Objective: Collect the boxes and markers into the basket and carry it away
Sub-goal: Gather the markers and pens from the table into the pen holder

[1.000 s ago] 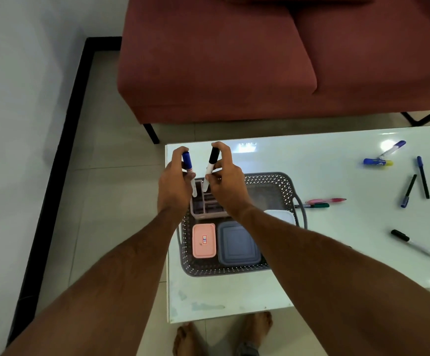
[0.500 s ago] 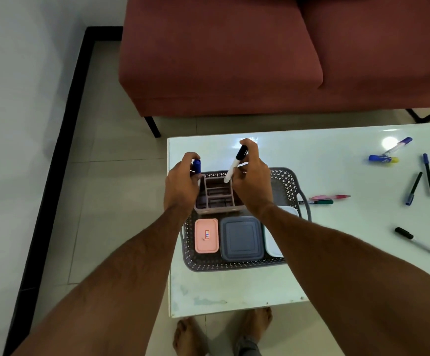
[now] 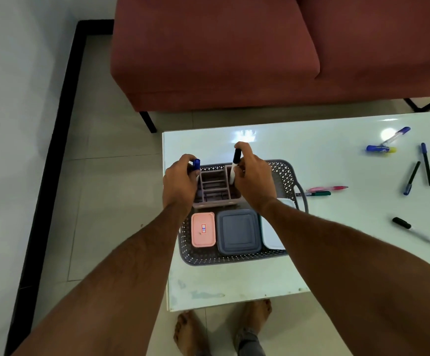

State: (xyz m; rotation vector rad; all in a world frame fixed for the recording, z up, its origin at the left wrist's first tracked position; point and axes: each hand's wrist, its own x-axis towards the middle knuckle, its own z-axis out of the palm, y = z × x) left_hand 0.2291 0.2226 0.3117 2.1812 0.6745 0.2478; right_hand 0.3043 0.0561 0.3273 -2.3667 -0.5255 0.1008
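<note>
The grey basket (image 3: 283,173) sits at the table's near left, already holding three boxes and a pink organiser (image 3: 215,187). The left hand (image 3: 180,181) grips a blue-capped marker (image 3: 196,165), the right hand (image 3: 253,176) a black-capped marker (image 3: 235,165), both over the organiser. Several markers remain scattered on the table (image 3: 337,140) to the right; carrying is undone.

Markers: nine, two in hand, seven loose on table (image 3: 285,140). Lidded boxes: three, in basket (image 3: 234,259). Divided organiser (image 3: 215,185): one. Basket: one. Sofa (image 3: 260,52): one
</note>
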